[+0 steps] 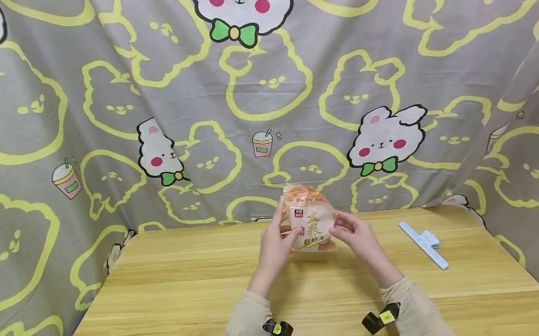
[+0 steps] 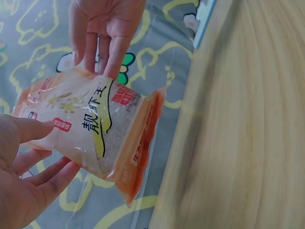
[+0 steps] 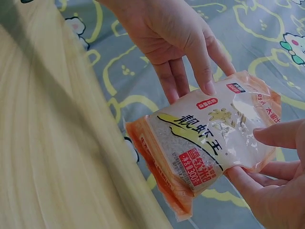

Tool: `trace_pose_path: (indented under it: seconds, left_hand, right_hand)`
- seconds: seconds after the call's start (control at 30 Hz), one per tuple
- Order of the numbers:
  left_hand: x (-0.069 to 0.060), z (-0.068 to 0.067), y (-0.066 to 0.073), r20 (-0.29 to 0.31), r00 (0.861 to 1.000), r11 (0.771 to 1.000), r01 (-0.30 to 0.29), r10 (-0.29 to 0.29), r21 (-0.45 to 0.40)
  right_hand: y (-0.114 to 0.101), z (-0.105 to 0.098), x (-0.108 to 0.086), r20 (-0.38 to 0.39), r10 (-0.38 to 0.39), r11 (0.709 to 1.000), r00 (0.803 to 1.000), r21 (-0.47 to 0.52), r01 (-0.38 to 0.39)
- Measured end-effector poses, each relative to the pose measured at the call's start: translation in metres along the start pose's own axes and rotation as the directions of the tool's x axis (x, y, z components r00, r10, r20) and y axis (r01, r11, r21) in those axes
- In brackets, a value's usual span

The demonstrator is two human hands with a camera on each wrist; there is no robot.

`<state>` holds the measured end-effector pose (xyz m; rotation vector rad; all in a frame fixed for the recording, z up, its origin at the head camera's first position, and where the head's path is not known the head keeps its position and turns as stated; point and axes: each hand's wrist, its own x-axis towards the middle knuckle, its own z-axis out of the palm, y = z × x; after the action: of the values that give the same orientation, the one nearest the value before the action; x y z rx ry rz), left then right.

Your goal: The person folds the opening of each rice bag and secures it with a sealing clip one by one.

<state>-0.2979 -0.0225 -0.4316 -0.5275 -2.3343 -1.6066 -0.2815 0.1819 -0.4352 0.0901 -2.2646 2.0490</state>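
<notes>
A small plastic bag of rice (image 1: 313,223), orange at its ends with a white printed front, is held up over the table by both hands. My left hand (image 1: 278,245) grips its left side, thumb on the front and fingers behind. On the other side, my right hand (image 1: 354,234) pinches the edge between thumb and fingers. White grains show through the clear part of the bag (image 2: 119,131) in the left wrist view. The right wrist view shows the left thumb pressing the printed face of the bag (image 3: 209,124).
A light blue bag clip (image 1: 424,244) with a long flat bar lies on the wooden table (image 1: 165,310), right of the hands. Behind the table and at its sides hangs a grey curtain (image 1: 205,101) with cartoon animals. Black straps with small devices (image 1: 279,330) sit at the wrists.
</notes>
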Motion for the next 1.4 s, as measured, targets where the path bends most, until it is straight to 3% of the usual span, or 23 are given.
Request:
trace_pose_path:
  seconds: [0.33, 0.7, 0.87, 1.4]
  left_hand:
    - [-0.009, -0.007, -0.003, -0.008, 1.0, 1.0, -0.016, 0.016, -0.014]
    - [-0.016, -0.014, -0.009, 0.003, 1.0, 1.0, 0.006, -0.006, 0.003]
    - [-0.019, -0.016, -0.012, -0.001, 1.0, 1.0, -0.022, 0.022, 0.008]
    - [-0.027, -0.02, -0.021, -0.017, 0.999, 0.999, -0.034, 0.034, 0.026]
  right_hand:
    - [0.003, 0.008, -0.004, 0.029, -0.018, 1.0, 0.999, -0.015, 0.019]
    - [0.007, 0.016, -0.006, 0.035, -0.026, 0.999, 0.999, -0.026, 0.027]
    - [0.007, 0.02, -0.008, 0.035, -0.02, 1.0, 0.999, -0.02, 0.021]
    - [0.014, 0.03, -0.01, 0.054, -0.01, 1.0, 0.998, -0.028, 0.012]
